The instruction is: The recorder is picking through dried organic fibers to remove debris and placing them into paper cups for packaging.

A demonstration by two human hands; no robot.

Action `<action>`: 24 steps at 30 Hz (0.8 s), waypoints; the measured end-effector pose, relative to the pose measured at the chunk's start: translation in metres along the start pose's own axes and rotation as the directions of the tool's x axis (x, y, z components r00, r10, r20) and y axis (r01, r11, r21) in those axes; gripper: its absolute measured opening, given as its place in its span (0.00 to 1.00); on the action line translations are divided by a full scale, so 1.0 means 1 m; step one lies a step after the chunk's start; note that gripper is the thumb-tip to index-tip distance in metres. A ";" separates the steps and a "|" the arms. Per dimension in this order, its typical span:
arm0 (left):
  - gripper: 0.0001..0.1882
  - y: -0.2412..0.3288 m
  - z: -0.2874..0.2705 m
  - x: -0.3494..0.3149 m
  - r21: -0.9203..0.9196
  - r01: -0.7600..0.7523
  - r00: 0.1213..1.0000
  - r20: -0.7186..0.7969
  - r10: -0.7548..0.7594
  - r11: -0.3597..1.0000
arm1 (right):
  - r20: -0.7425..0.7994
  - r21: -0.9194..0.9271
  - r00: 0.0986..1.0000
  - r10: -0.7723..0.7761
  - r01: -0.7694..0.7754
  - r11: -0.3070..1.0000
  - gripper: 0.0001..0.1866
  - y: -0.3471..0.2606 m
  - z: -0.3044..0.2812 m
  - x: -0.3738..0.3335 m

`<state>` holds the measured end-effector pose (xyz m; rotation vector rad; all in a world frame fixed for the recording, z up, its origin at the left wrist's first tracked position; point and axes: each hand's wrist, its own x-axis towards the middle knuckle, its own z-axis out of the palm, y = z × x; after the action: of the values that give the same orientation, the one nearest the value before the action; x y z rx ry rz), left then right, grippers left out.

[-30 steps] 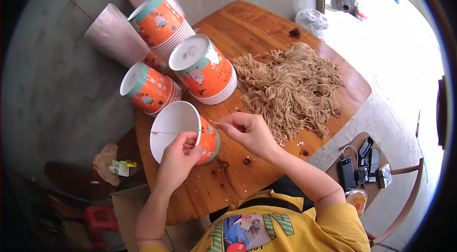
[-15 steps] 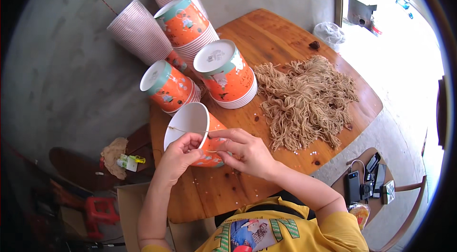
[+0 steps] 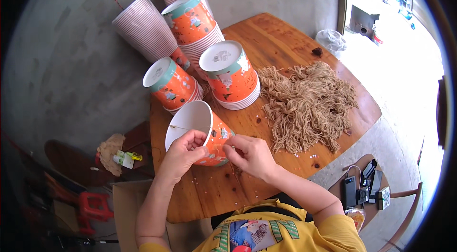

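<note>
A paper bucket (image 3: 220,130), orange outside and white inside, leans on the table in front of me with its mouth toward the upper left. A thin tan string (image 3: 180,127) crosses the mouth near the rim. My left hand (image 3: 185,153) is at the rim, its fingers curled and thumb and forefinger pinched, seemingly on the string. Beside the bucket's right side, my right hand (image 3: 251,155) has thumb and fingers pressed together in a pinch. Whatever lies between those fingertips is too small to make out.
Upside-down bucket stacks (image 3: 231,73) stand behind, with taller stacks (image 3: 145,28) against the wall. A heap of tan strings (image 3: 312,106) covers the table's right part. White bits (image 3: 297,155) are scattered about. A stool (image 3: 340,187) at right holds phones and devices.
My right hand's fingers have drawn together from a spread grip on the string and moved slightly down. The left hand stays at the rim. The view has shifted a little.
</note>
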<state>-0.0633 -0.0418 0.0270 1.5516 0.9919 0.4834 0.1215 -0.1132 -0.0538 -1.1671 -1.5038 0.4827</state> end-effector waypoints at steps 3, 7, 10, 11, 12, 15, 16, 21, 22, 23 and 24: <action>0.14 0.002 0.003 -0.001 -0.004 0.010 1.000 -0.013 -0.010 1.000 | -0.039 -0.032 0.999 -0.023 0.022 0.999 0.05 -0.001 0.003 0.004; 0.14 0.002 0.005 -0.001 -0.038 -0.021 1.000 -0.023 0.020 0.999 | -0.211 -0.100 0.935 -0.284 0.269 0.958 0.05 0.004 0.009 0.012; 0.14 -0.001 0.002 -0.001 -0.025 -0.024 0.999 -0.031 0.023 0.999 | -0.097 -0.035 0.928 -0.360 0.359 0.933 0.05 0.002 0.012 0.006; 0.14 -0.002 0.001 0.000 -0.012 -0.032 0.999 -0.041 0.031 0.999 | -0.068 -0.019 0.930 -0.362 0.362 0.932 0.05 0.000 0.012 0.005; 0.14 -0.002 0.000 -0.001 -0.013 -0.032 0.999 -0.040 0.032 0.999 | -0.067 -0.019 0.930 -0.362 0.362 0.932 0.05 0.001 0.010 0.004; 0.13 0.001 0.001 -0.002 -0.058 -0.006 0.999 -0.038 0.004 0.998 | 0.097 0.003 0.938 -0.334 0.335 0.942 0.04 0.003 0.005 0.001; 0.13 0.001 0.001 -0.002 -0.056 -0.010 0.999 -0.033 0.008 0.998 | 0.075 -0.009 0.959 -0.272 0.273 0.962 0.03 0.000 0.005 0.003; 0.13 0.001 0.002 -0.004 -0.056 -0.008 0.999 -0.033 0.006 0.998 | -0.012 0.023 0.996 -0.090 0.090 0.996 0.04 0.000 0.009 0.013; 0.14 0.000 0.003 -0.004 -0.057 -0.009 1.000 -0.026 0.008 0.998 | -0.005 0.033 0.998 -0.067 0.067 0.997 0.04 0.000 0.009 0.014; 0.15 0.000 0.003 -0.004 -0.058 -0.011 1.000 -0.020 0.010 0.998 | 0.003 0.042 0.999 -0.045 0.045 0.998 0.04 -0.001 0.008 0.016; 0.15 0.000 0.003 -0.004 -0.058 -0.012 1.000 -0.020 0.011 0.998 | 0.003 0.042 0.999 -0.046 0.046 0.998 0.04 -0.002 0.008 0.017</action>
<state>-0.0629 -0.0469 0.0268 1.5036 0.9764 0.5317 0.1150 -0.0973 -0.0463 -1.0977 -1.5139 0.4836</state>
